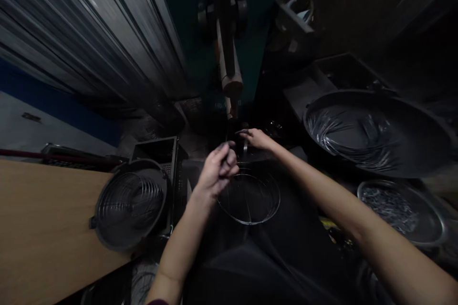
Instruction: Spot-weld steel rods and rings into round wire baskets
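The left hand (221, 167) curls beside the round wire frame (250, 223), the right hand (258, 138) reaches beyond; either grip is unclear (keeping the frame level probably helps).

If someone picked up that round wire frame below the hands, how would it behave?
The round wire frame is probably light for its size, being thin wire around open space. It likely holds its ring shape yet flexes a little if squeezed. Stood on its circular rim, it might roll.

To my left, a round black basin (123, 228) overlaps the edge of the flat, tan wooden tabletop (50, 219).
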Demonstrator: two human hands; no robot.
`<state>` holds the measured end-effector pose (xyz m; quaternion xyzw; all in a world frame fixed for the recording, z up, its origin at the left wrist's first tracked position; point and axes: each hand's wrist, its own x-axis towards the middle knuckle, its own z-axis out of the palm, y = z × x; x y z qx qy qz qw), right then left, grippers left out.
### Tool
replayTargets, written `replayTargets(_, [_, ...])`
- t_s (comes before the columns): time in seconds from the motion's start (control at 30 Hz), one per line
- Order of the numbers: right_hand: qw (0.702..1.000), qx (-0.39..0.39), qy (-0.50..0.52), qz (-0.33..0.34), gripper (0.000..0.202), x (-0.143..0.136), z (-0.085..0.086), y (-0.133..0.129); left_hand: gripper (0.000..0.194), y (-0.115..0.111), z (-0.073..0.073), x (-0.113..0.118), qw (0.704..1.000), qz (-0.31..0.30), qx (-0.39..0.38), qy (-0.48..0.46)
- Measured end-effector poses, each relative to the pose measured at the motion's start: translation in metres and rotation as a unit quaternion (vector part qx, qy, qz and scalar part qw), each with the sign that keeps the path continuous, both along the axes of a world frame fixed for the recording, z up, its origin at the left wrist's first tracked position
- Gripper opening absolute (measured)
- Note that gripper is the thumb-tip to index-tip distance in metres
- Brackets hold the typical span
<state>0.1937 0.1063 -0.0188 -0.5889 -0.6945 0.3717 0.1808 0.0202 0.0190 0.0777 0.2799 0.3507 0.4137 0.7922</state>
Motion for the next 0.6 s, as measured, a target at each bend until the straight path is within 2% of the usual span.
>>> replayTargets(0.1, [1.0, 0.002, 0.007, 0.001, 0.034, 0.003, -0.006, 0.004, 0.022, 0.005, -0.005, -0.008, 0.999, -0.027, 0.017, 0.027])
replayTargets(0.2, [0.998, 0.005, -0.058, -0.005, 0.036, 0.0, -0.003, 0.004, 0.03, -0.002, -0.018, -0.002, 0.992, -0.024, 0.084, 0.09])
replayTargets(0.27, [0.991, 0.0, -0.128, -0.032, 0.041, 0.003, 0.005, -0.008, 0.035, -0.004, -0.023, 0.001, 0.989, -0.015, 0.101, 0.104])
replayTargets(0.33, [0.985, 0.019, -0.165, -0.051, 0.044, 0.011, 0.018, -0.034, 0.037, -0.001, -0.026, 0.002, 0.992, -0.047, 0.082, 0.086])
replayTargets(0.4, [0.994, 0.028, -0.106, -0.01, 0.04, 0.017, 0.032, -0.068, 0.034, 0.006, -0.027, 0.003, 0.993, -0.088, 0.056, 0.051])
replayTargets(0.5, [0.992, -0.043, 0.069, 0.094, 0.04, 0.011, 0.042, -0.118, 0.027, 0.015, -0.031, 0.01, 0.993, -0.115, 0.037, 0.007])
replayTargets(0.53, [0.987, -0.068, 0.109, 0.101, 0.041, 0.005, 0.04, -0.13, 0.026, 0.018, -0.032, 0.014, 0.992, -0.122, 0.036, 0.003])
replayTargets(0.6, [0.981, -0.102, 0.15, 0.07, 0.037, -0.008, 0.034, -0.146, 0.025, 0.021, -0.033, 0.017, 0.989, -0.138, 0.047, 0.02])
